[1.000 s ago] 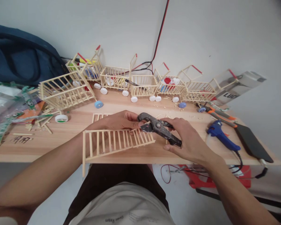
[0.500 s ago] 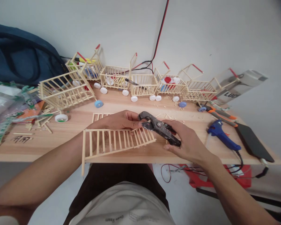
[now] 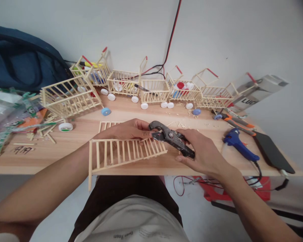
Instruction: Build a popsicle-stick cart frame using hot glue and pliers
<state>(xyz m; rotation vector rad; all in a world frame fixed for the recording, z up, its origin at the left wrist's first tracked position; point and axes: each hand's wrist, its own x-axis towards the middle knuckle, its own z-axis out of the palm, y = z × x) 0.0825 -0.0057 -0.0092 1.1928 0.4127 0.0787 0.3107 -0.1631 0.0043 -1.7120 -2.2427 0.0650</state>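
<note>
My left hand (image 3: pixel 130 129) is closed around the far side of a small wooden stick frame (image 3: pixel 128 161), whose slatted sides resemble a basket. My left fingertips lie by the cutter's jaws, and what they pinch there is hidden. In my right hand (image 3: pixel 202 148) is a black, paint-flecked hand cutter (image 3: pixel 171 137), with its hooked jaw pointing left at the frame's far right edge. Fingers wrap its handles, thumb below. Whether a stick sits between the blades cannot be made out. One long stick of the frame juts past the table's front edge.
Several miniature stick carts (image 3: pixel 155 92) with bottle-cap wheels line the wall. To the right lie a blue glue gun (image 3: pixel 241 144), a black phone-like slab (image 3: pixel 274 151) and orange-handled pliers (image 3: pixel 239 121). Loose sticks (image 3: pixel 50 136), plastic bags (image 3: pixel 7 111) and a blue bag (image 3: pixel 25 60) occupy the left.
Almost nothing differs. The frame's right end and the cutter's jaws have shifted very slightly, and both hands keep their hold.
</note>
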